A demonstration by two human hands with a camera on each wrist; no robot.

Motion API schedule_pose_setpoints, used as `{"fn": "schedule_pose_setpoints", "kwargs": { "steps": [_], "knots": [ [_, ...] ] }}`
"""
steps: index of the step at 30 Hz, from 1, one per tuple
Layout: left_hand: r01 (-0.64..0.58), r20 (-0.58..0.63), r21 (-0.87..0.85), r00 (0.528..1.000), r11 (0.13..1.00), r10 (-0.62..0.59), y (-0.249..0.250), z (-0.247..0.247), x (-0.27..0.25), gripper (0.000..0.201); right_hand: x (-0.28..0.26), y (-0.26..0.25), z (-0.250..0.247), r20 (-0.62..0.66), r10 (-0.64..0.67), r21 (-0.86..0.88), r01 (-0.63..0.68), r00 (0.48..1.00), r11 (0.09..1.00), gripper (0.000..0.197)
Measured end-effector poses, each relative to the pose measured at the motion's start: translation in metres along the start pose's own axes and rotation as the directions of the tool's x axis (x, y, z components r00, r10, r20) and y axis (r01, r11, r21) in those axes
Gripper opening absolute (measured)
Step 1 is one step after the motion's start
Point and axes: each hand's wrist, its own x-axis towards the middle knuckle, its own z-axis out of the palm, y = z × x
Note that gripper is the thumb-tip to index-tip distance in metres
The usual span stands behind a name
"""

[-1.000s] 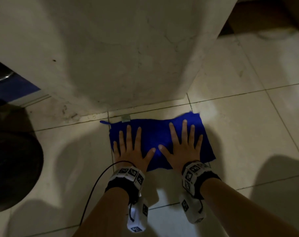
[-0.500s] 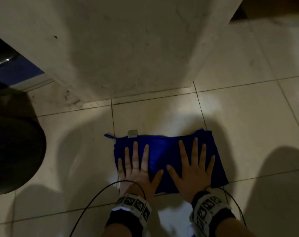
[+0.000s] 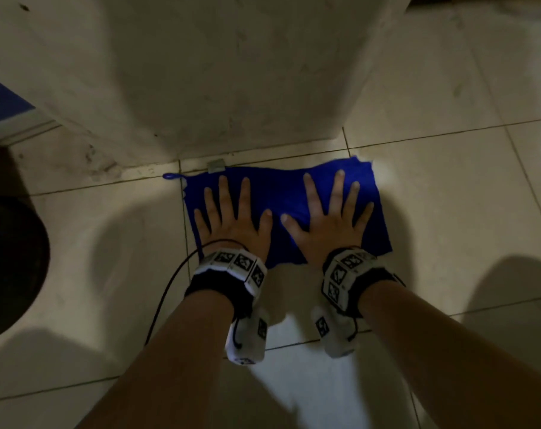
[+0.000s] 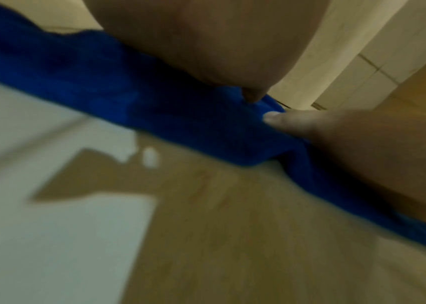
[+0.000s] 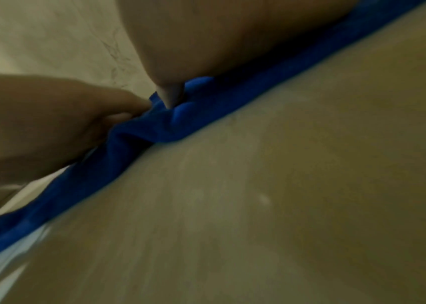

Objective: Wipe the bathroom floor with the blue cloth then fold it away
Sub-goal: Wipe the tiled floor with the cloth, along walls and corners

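Head cam: both hands, left [image 3: 232, 221] and right [image 3: 328, 224], flat with fingers spread, pressing the cloth [image 3: 281, 193] onto the floor [image 3: 448, 196] just by the wall [image 3: 232, 72]. Left wrist: blurry, thumb on cloth [image 4: 128, 98]. Right wrist: same, cloth [image 5: 180, 121] bunched.

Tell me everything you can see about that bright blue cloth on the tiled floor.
The bright blue cloth looks like soft, fuzzy fabric, lying roughly rectangular and mostly flat on the pale tiled floor, just before the foot of a pale wall. A small blue hanging loop sticks out at its far left corner, with a grey tag nearby. The left hand and right hand press on it with fingers spread. Its near edge bunches slightly in the wrist views.
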Motion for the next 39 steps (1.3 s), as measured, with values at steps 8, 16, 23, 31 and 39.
{"fn": "schedule_pose_setpoints", "kwargs": {
  "steps": [8,16,23,31,39],
  "knots": [
    [0.061,-0.071,0.028,0.996,0.998,-0.059,0.023,-0.004,0.035,0.077,0.044,-0.015,-0.013,-0.008,0.047,0.018,-0.047,0.999,0.999,0.081],
    [0.055,-0.085,0.03,0.995,0.998,-0.053,0.025,-0.007,0.038,0.08,0.05,-0.017,-0.015,-0.051,0.031,-0.005,-0.031,0.998,1.0,0.078],
    [-0.056,-0.028,0.053,0.998,0.997,0.058,0.006,0.008,0.004,0.079,-0.003,-0.002,0.002,-0.059,-0.075,-0.022,0.074,0.995,0.997,0.074],
    [-0.088,-0.059,0.057,0.994,0.994,0.091,-0.021,0.051,-0.087,0.072,-0.092,0.011,0.042,-0.035,-0.086,-0.051,0.084,0.996,0.995,0.068],
    [-0.172,-0.029,0.038,0.984,0.984,0.173,-0.048,0.064,-0.144,0.074,-0.158,0.007,0.061,0.014,-0.031,-0.103,0.032,0.999,0.994,0.066]
  ]
}}
